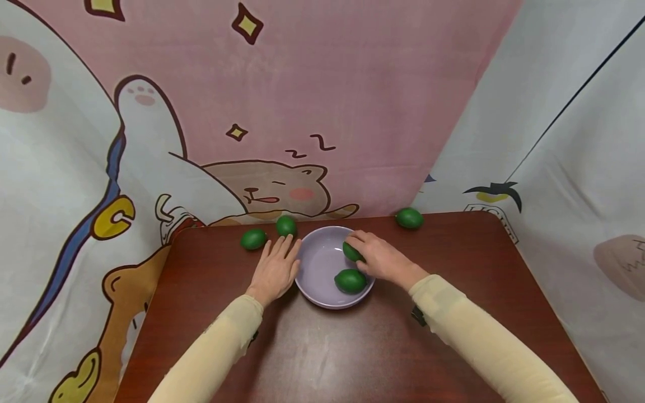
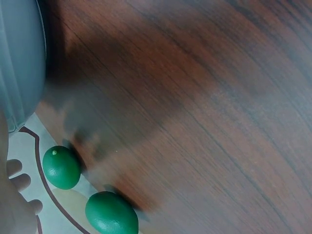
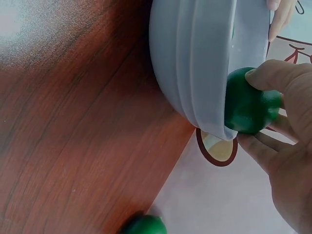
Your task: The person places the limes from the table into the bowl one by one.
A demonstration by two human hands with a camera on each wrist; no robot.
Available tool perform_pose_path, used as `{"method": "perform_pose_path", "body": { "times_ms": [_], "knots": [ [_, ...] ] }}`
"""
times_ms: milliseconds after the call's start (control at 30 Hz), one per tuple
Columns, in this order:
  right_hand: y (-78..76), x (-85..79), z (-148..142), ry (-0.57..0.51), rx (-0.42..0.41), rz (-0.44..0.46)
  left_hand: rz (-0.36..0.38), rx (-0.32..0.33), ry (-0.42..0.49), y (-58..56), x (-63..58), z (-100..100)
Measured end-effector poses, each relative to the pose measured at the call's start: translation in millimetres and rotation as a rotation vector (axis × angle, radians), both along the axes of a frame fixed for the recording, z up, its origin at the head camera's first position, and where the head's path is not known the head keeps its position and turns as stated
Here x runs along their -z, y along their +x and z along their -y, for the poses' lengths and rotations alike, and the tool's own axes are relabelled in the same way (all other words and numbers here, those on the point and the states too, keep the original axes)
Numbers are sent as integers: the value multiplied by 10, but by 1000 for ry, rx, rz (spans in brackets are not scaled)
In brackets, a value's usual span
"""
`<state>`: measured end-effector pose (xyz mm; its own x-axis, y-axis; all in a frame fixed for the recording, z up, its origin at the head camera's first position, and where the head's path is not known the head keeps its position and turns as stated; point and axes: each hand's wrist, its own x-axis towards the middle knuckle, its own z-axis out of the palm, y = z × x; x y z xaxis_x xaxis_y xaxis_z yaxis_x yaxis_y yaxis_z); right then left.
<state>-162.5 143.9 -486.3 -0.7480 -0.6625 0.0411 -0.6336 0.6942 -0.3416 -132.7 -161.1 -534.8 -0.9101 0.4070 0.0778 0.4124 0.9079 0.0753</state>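
Note:
A pale purple bowl stands on the table, one green lime lying inside it. My right hand pinches a second lime between thumb and fingers, at the bowl's right rim. My left hand is at the bowl's left side with its fingers straight; whether it touches the rim I cannot tell. Just beyond its fingertips lie two more limes, one farther left and one near the back edge. The left wrist view shows this pair beside the bowl wall.
Another lime sits at the back edge, right of the bowl. The dark red-brown wooden table ends at a cartoon-printed cloth hanging behind it and at both sides.

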Motion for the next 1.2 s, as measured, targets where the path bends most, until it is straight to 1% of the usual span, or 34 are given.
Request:
{"method": "perform_pose_path", "body": {
  "times_ms": [367, 800, 1200],
  "knots": [
    [19, 36, 15, 31, -35, -10, 12, -6, -11, -7, 20, 0],
    [29, 80, 28, 65, -38, -5, -18, 1, -4, 8, 4, -2],
    [30, 147, 36, 104, -84, -61, -15, 2, -16, -6, 0, -5]
  ]
}}
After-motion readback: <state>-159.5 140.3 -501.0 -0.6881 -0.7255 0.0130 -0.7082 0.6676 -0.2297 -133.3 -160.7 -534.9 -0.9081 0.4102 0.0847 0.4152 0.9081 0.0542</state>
